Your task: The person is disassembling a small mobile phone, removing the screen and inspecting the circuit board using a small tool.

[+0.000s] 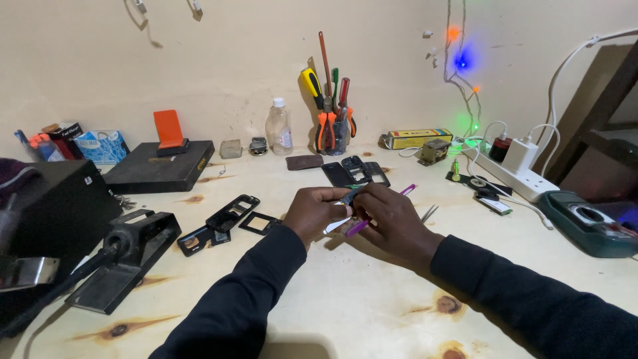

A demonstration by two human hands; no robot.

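Two dark sleeves reach in from the bottom edge across a pale wooden table marked with brown knots. The hands meet just above the table's middle. The left hand is curled, its fingertips pinching a small dark phone part. The right hand is closed around a purple tool, whose far end shows pink beyond the knuckles; its fingers also touch the phone part. A thin white strip shows beneath the two hands; which hand has it, I cannot tell. Just beyond the hands lie opened black phones and a brown pouch. To the left of the hands lie black phone frames, and farther left a black metal stand. Tweezers lie just right of the hands. Against the wall stand a holder of screwdrivers and pliers, a clear bottle, and a flat black box with an orange block on it. At right, a white power strip carries chargers, near coloured lights.
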